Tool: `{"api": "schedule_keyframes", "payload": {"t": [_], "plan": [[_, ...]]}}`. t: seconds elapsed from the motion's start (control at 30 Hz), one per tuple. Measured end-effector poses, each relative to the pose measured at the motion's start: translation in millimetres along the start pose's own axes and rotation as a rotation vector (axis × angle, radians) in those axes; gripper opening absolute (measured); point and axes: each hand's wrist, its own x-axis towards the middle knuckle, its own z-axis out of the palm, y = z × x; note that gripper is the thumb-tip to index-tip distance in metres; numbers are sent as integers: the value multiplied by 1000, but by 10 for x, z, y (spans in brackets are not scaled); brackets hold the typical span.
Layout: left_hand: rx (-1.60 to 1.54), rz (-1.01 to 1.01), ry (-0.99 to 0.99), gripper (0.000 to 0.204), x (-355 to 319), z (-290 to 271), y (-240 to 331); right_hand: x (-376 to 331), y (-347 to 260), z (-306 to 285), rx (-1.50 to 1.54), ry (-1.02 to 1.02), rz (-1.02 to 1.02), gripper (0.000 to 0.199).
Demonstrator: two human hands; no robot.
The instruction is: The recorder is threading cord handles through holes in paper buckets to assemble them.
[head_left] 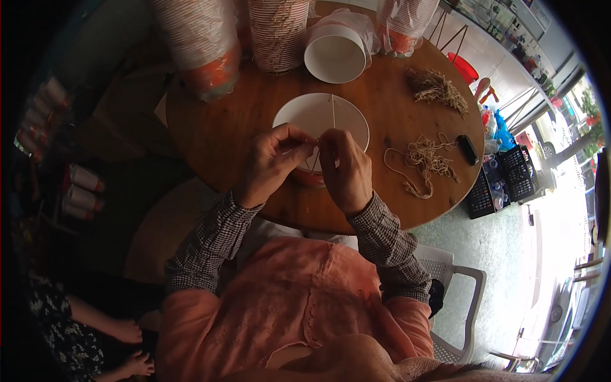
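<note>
Both hands are working close together over the round wooden desk (229,127). The left hand (270,162) and the right hand (344,169) are each pinching a thin pale string (316,141) between their fingertips, just above the near rim of a white paper bowl (318,114). The bowl is standing on the desk, in its middle. A loose heap of the same twine (426,159) is lying to the right, and a stack of paper cups (277,32) is standing at the far edge.
</note>
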Motion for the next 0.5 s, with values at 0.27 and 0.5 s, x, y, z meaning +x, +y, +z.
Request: {"api": "schedule_keyframes", "payload": {"t": [0.27, 0.5], "plan": [[-4, 28, -6, 8, 43, 33, -48, -12, -38, -92, 55, -49, 107, 10], [-30, -22, -6, 8, 113, 75, -16, -59, 47, -94, -66, -21, -165, 13]]}}
